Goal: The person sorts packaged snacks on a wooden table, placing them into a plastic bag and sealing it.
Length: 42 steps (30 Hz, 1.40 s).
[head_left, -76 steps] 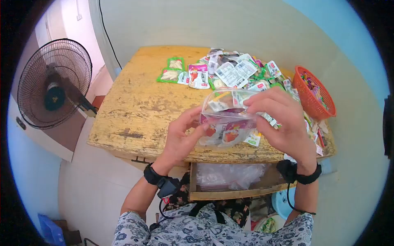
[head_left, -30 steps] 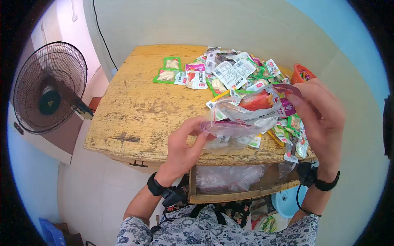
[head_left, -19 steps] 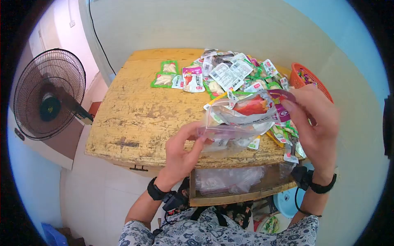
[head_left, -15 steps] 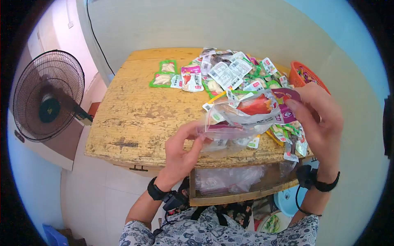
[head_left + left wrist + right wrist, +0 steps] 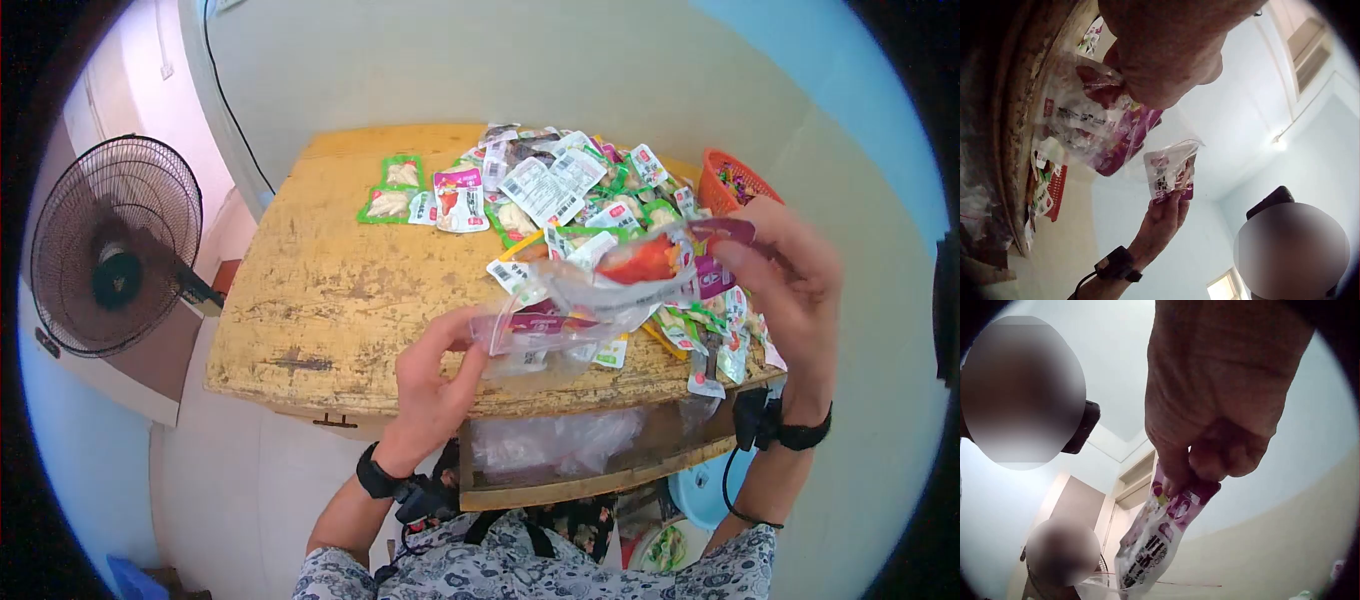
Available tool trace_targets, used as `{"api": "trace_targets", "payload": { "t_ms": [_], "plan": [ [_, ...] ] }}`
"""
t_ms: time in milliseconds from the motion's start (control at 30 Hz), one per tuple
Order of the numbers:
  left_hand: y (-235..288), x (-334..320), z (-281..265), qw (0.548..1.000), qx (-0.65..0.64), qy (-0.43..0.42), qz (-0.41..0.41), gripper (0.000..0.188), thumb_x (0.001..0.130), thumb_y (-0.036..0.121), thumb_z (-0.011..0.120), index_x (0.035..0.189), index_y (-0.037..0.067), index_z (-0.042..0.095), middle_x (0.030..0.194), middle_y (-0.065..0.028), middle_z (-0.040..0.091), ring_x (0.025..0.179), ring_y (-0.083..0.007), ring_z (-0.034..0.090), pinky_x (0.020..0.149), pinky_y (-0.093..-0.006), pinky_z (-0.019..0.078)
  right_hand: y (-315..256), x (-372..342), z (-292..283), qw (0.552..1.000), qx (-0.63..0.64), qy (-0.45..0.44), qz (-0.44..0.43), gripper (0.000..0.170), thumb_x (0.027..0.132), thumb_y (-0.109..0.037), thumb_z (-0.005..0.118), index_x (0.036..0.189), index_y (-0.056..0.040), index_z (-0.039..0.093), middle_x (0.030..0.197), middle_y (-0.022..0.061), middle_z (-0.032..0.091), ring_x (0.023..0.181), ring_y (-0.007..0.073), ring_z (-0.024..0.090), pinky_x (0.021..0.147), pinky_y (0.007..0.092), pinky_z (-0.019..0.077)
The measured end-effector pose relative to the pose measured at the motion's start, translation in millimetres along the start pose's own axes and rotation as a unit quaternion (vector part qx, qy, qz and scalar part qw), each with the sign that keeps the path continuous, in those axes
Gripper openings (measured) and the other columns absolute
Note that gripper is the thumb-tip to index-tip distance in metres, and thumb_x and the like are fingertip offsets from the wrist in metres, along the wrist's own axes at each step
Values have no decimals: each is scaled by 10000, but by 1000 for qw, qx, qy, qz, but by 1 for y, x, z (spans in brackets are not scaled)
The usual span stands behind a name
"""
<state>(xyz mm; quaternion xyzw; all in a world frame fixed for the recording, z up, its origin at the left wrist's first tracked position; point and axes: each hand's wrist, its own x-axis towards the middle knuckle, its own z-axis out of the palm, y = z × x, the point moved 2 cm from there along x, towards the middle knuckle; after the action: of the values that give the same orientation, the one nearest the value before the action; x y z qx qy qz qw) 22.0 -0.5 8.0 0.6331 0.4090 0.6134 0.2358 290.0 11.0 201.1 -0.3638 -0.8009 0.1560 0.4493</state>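
My left hand (image 5: pixel 437 385) pinches the edge of a clear zip bag (image 5: pixel 545 362) over the front of the wooden table. Through its film a purple-and-white snack packet (image 5: pixel 1125 140) shows in the left wrist view. Higher and to the right, my right hand (image 5: pixel 795 275) pinches the purple end of another snack packet (image 5: pixel 645 258) between thumb and fingers. A red food picture is on its upper face, and dark print shows on its other side in the right wrist view. This packet's free end overlaps the bag's mouth in the head view.
A heap of snack packets (image 5: pixel 560 180) covers the table's back right, beside an orange basket (image 5: pixel 765 188). To its left lie one purple packet (image 5: pixel 459 200) and two green-edged ones (image 5: pixel 388 203). An open drawer (image 5: pixel 590 490) with plastic bags juts below the table (image 5: pixel 330 290). A fan (image 5: pixel 115 245) stands left.
My right hand has moved from the bag's mouth to the right, now with a snack packet in its fingers. My left hand keeps hold of the bag. The head view has shifted slightly.
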Motion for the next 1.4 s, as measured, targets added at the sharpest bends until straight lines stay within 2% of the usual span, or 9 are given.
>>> {"api": "trace_targets", "payload": {
  "t_ms": [133,433,533,833,933,1167,1233,1300,1400],
  "plan": [
    [-5,-2,0,1000,12,2,-9,316,887,-51,657,1201,-22,643,1039,-133,716,870,-159,696,761,-291,559,4,0,-3,996,-50,-54,-43,119,853,25,725,972,17,711,865,72,679,791,153,643,682,290,489],
    [-7,-2,-1,1000,10,-4,2,338,883,-56,654,1219,-19,645,1047,-137,716,879,-164,698,770,-294,559,-1,-2,9,972,-209,-32,-98,117,838,32,695,954,28,686,810,120,656,707,233,640,641,325,478],
    [-6,-3,-2,1000,11,-11,4,339,886,-55,653,1223,-20,644,1058,-140,716,887,-168,701,775,-296,559,-2,-4,9,973,-216,-15,-78,123,823,35,690,946,25,680,790,134,637,697,263,632,630,338,470],
    [-8,-3,-5,999,14,-29,13,390,868,-59,660,1253,0,647,1083,-155,715,890,-185,700,801,-309,555,0,-10,11,965,-247,-24,-87,122,821,26,705,940,1,688,768,122,622,653,277,617,570,352,452],
    [-7,-1,-6,999,20,-37,19,422,854,-66,660,1269,10,647,1088,-154,714,890,-185,697,805,-309,553,-4,-9,17,953,-269,-10,-135,133,795,-9,710,922,-29,678,754,110,598,631,282,609,555,372,456],
    [-8,1,-5,998,17,-52,23,462,842,-65,663,1295,26,644,1056,-132,709,872,-175,682,804,-303,548,-33,-9,38,873,-406,-70,-260,202,694,-100,673,894,-72,654,762,61,569,654,229,613,547,371,458],
    [-7,2,-5,998,15,-53,23,466,843,-65,664,1299,30,644,1044,-127,707,869,-174,681,804,-303,548,-40,-12,42,863,-424,-84,-262,279,651,-26,695,930,-35,694,781,74,618,654,246,610,545,370,449],
    [-6,1,-6,998,15,-48,29,466,844,-64,666,1299,34,645,1032,-124,704,867,-174,680,804,-303,548,-39,-12,44,864,-423,-94,-256,271,649,-42,699,919,-43,682,775,62,600,651,238,605,541,366,439],
    [-3,2,-6,997,-2,-75,0,425,865,-32,679,1285,21,650,1152,-113,709,923,-151,673,820,-291,543,-32,-14,54,865,-421,-112,-249,256,654,-66,702,907,-54,663,761,47,569,650,228,601,538,365,427]
  ]
}}
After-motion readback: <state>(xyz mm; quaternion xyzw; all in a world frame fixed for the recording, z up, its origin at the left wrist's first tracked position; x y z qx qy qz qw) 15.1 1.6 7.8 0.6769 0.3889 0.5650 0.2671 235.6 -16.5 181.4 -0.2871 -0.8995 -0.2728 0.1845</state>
